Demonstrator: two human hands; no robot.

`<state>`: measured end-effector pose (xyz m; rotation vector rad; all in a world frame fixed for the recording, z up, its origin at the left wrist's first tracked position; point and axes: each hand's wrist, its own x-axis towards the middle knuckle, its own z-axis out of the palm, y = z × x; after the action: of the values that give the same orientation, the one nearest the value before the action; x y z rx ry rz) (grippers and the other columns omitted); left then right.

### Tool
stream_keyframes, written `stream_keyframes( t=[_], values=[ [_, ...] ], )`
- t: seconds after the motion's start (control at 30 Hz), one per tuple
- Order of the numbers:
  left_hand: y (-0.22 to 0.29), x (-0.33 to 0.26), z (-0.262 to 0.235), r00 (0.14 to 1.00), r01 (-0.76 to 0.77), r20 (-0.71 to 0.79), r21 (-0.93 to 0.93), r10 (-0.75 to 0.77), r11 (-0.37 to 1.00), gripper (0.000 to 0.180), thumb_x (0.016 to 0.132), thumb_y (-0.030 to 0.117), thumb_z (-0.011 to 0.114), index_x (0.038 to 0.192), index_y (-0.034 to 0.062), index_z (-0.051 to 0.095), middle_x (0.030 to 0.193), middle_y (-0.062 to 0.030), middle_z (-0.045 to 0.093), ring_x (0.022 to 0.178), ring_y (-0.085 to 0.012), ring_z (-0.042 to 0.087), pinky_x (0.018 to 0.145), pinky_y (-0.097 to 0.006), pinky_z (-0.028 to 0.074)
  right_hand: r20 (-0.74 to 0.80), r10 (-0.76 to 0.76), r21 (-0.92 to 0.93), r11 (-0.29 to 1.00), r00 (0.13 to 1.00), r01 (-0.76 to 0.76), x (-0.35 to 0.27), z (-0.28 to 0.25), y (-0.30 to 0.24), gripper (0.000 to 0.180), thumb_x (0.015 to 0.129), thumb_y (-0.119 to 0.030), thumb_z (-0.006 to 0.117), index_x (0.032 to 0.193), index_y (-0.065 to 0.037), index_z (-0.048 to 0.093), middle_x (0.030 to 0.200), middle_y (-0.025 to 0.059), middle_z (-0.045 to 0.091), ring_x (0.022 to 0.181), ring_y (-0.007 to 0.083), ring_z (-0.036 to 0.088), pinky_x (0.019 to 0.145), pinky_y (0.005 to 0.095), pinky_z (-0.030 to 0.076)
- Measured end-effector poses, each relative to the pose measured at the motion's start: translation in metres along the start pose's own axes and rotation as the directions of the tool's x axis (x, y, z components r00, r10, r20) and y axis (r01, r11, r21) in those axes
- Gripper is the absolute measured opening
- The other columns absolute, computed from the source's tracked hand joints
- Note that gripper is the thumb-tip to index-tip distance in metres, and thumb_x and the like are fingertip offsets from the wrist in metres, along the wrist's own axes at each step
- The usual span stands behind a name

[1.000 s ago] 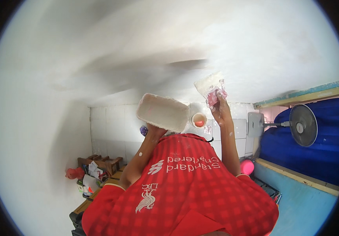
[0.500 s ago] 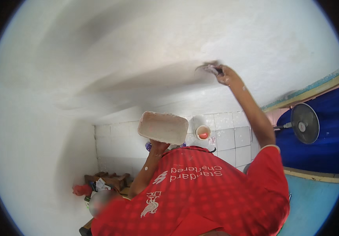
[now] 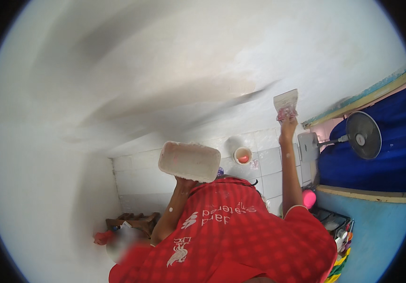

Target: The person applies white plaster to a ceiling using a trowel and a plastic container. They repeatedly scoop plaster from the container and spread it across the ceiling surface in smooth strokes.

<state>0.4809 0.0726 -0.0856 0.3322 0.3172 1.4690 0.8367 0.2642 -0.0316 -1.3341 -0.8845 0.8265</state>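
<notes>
Grasping a scraper (image 3: 286, 104), right grip (image 3: 288, 126) partly hiding its handle (image 3: 285, 113), left grip (image 3: 185, 181) holding tub (image 3: 190, 159), fingers hidden behind.

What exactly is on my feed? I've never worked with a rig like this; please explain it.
There's no machine here: a person works barehanded. The wide camera sits on their head, looking down, so straight edges bend and their red shirt fills the bottom. The left grip holds a pale rectangular tray; the right grip holds a flat, scraper-like tool. Whether it touches the pale wall isn't clear. Lower down, a round container with something orange-red inside appears against pale tiles.
</notes>
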Motion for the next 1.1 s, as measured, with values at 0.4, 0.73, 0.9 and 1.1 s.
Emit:
stream_keyframes(
  t=[0.4, 0.73, 0.9, 1.1],
  values=[
    [0.101, -0.009, -0.043, 0.991, 0.133, -0.007, 0.178, -0.134, 0.975, 0.059, 0.093, 0.052, 0.038, 0.137, 0.0136, 0.034, 0.137, -0.0064, 0.041, 0.126, -0.0235, 0.040, 0.108, -0.045, 0.029, -0.015, -0.300, -0.527, 0.813, 0.954, 0.248, -0.118, 0.269, 0.030, 0.043, 0.091, -0.017, 0.053, 0.134, -0.017, 0.048, 0.074, 0.0208, 0.061, 0.064, 0.0359, 0.059, 0.060, 0.0454, 0.045],
    [0.291, -0.027, -0.154, 0.963, 0.245, 0.149, -0.119, -0.226, 0.962, 0.061, 0.092, 0.056, 0.039, 0.136, 0.0151, 0.037, 0.137, -0.0059, 0.042, 0.126, -0.0241, 0.040, 0.107, -0.045, 0.030, 0.310, 0.506, 0.252, 0.773, 0.805, -0.583, -0.291, 0.370, 0.080, 0.023, 0.091, -0.017, 0.054, 0.110, -0.005, 0.056, 0.094, 0.0057, 0.064, 0.080, 0.0171, 0.062, 0.075, 0.0322, 0.052],
    [0.271, -0.004, -0.104, 0.932, 0.287, 0.260, -0.104, -0.252, 0.952, 0.061, 0.091, 0.058, 0.040, 0.136, 0.0164, 0.038, 0.135, -0.0061, 0.044, 0.125, -0.0250, 0.042, 0.106, -0.047, 0.032, 0.216, 0.497, 0.438, 0.720, 0.840, -0.539, -0.254, 0.294, 0.069, 0.021, 0.094, -0.016, 0.051, 0.112, -0.007, 0.055, 0.094, 0.0042, 0.062, 0.083, 0.0166, 0.061, 0.074, 0.0326, 0.051],
    [0.270, -0.010, -0.081, 0.900, 0.279, 0.299, 0.167, -0.318, 0.946, 0.060, 0.091, 0.057, 0.038, 0.136, 0.0164, 0.037, 0.133, -0.0059, 0.046, 0.122, -0.0247, 0.045, 0.102, -0.046, 0.037, 0.068, 0.482, 0.375, 0.799, 0.873, -0.470, -0.239, 0.246, 0.060, 0.020, 0.094, -0.022, 0.051, 0.109, -0.010, 0.057, 0.095, 0.0015, 0.061, 0.083, 0.0115, 0.058, 0.073, 0.0269, 0.048]
  ],
)
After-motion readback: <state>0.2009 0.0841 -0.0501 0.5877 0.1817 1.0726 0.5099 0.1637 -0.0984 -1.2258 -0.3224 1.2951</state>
